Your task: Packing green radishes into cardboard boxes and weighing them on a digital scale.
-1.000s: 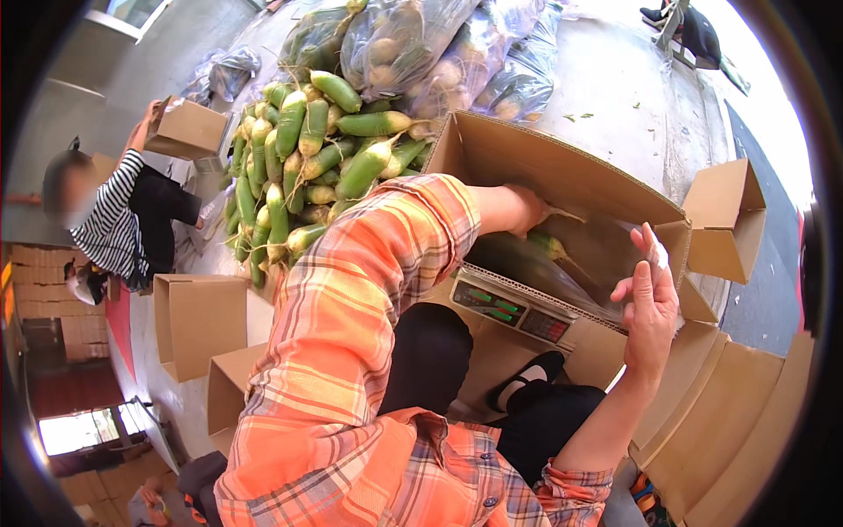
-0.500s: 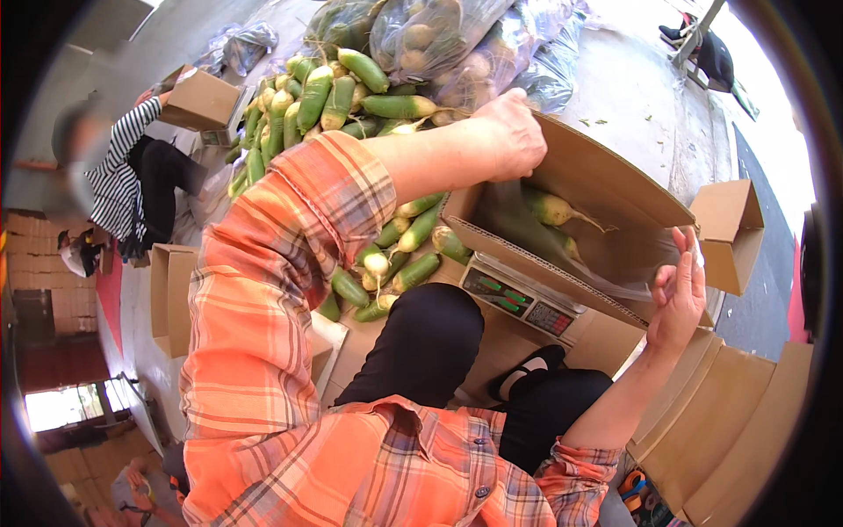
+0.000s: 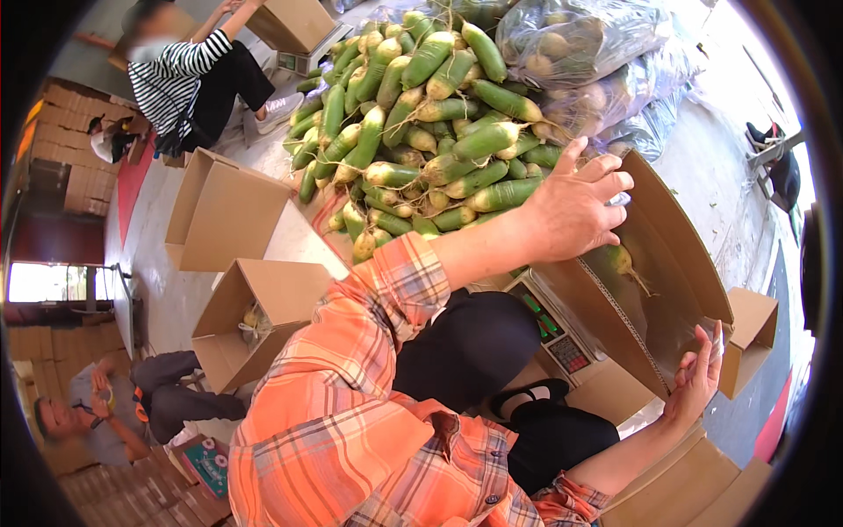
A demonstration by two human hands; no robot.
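Cardboard box (image 3: 680,263) stands open in front of the person, tilted, on a weighing scale (image 3: 555,329) with a small keypad. Inside the box lies one green and white radish (image 3: 615,260), with its thin root pointing to the lower right.

The left hand (image 3: 572,211) reaches from the orange checked sleeve (image 3: 369,351) over the upper left edge of the box. Its fingers (image 3: 606,189) are spread apart and bent a little; they hold nothing. The radish in the box lies just below these fingers, very near but I cannot tell if it touches them.

The right hand (image 3: 698,382) rests at the lower right edge of the box, near the folded flap (image 3: 746,338). Its fingers are loosely open and point upward, against the cardboard edge, not closed on anything.

Behind the left hand there is a big pile of radishes (image 3: 413,132) on the floor, and behind it clear plastic bags (image 3: 580,44) full of the same vegetables. To the left stand two other open cartons (image 3: 255,303). A person in a striped shirt (image 3: 180,75) crouches at the top left beside another box, and another person (image 3: 105,413) sits at the lower left.
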